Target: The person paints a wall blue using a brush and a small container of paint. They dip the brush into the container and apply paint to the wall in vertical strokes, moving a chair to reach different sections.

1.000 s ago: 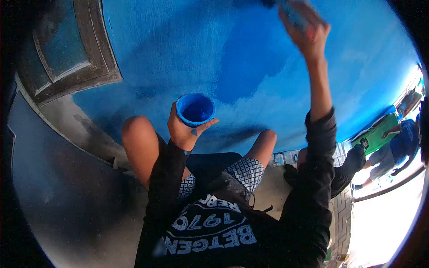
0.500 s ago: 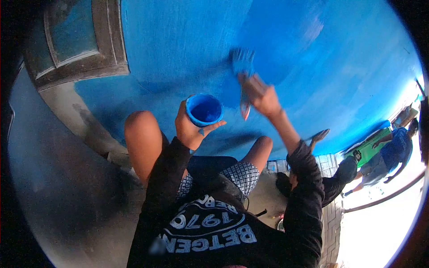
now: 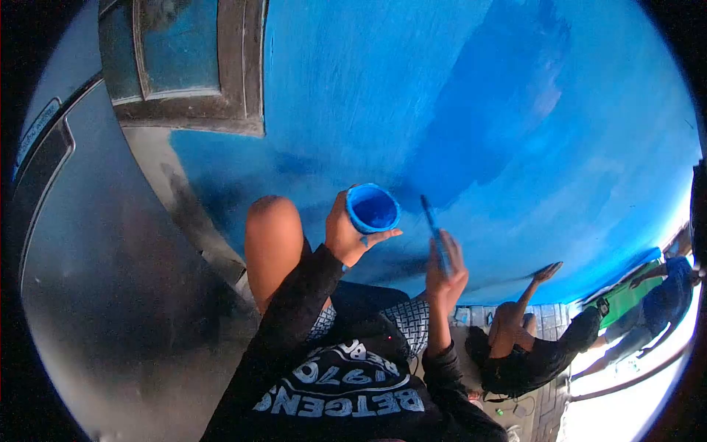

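My left hand (image 3: 345, 237) is closed around a small cup (image 3: 374, 230) with blue paint inside, its mouth tilted toward me. Blue smears mark the fingers. To the right, my right hand (image 3: 447, 272) grips a paintbrush (image 3: 436, 230) by its handle. The brush points up and is seen nearly edge-on, slightly blurred, to the right of the cup. Both hands are in front of the blue wall (image 3: 331, 88). A darker blue patch (image 3: 479, 110) spreads over the wall above the brush.
A weathered window frame (image 3: 250, 81) is set in the wall at upper left. A large grey metal surface (image 3: 110, 214) stands on my left. One person in dark clothes (image 3: 545, 365) sits low at right, a hand near the wall; another in blue (image 3: 666, 295) is beyond, near a green object (image 3: 626, 303).
My right hand has drawn the brush down from the wall toward me, beside the cup. The view has shifted, so the cup and window appear further right, with more of the grey surface showing.
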Motion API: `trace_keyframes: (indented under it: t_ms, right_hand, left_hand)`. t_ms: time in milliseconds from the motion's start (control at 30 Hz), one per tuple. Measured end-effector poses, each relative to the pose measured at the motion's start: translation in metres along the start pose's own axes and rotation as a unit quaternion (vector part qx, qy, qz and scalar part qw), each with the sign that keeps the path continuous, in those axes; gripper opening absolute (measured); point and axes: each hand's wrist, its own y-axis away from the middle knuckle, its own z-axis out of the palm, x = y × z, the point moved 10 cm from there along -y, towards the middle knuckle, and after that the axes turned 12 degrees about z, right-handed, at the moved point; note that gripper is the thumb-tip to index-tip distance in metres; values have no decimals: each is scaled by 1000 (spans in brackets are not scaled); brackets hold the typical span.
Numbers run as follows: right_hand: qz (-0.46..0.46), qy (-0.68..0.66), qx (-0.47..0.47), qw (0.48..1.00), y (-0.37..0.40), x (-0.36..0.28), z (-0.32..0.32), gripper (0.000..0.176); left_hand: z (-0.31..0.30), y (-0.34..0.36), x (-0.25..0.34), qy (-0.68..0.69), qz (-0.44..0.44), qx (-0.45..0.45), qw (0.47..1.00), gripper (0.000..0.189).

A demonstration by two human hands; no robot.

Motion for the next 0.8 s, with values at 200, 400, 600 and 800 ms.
trace_keyframes:
  t_ms: [200,400,600,800]
  right_hand:
    - [321,-411,173,836,2,35,-41,25]
    - [331,-401,36,853,-16,15,-44,23]
    - [163,-287,-160,930,-42,-36,-17,18]
    - [3,-124,-160,979,-48,-80,-6,18]
  left_hand:
    - [27,7,-3,-86,2,-130,988,95]
    - [44,15,-15,15,4,-156,988,100]
    - [46,10,24,-58,129,-203,969,98]
    - [50,13,30,-36,117,-236,964,100]
